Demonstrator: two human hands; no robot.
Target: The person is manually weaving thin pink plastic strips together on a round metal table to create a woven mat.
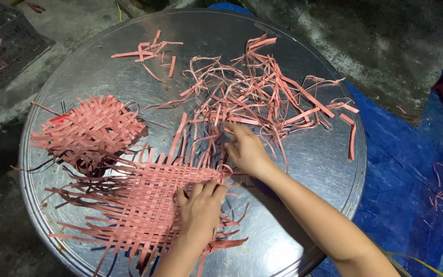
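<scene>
A flat mat woven of pink strips point(139, 197) lies on a round metal tray table point(303, 154). My left hand point(201, 208) presses flat on the mat's right part, fingers spread, holding nothing. My right hand point(247, 150) reaches to the mat's upper right edge, its fingers on loose pink strips point(221, 131) that stick up from the weave; whether it pinches one is unclear. Beyond it lies a tangled heap of loose pink strips point(262, 92).
A second, smaller woven pink piece point(91, 128) sits at the table's left. A few short strips point(147, 51) lie at the far edge. A blue tarp point(401, 169) covers the floor on the right, a dark crate point(6, 41) stands at top left.
</scene>
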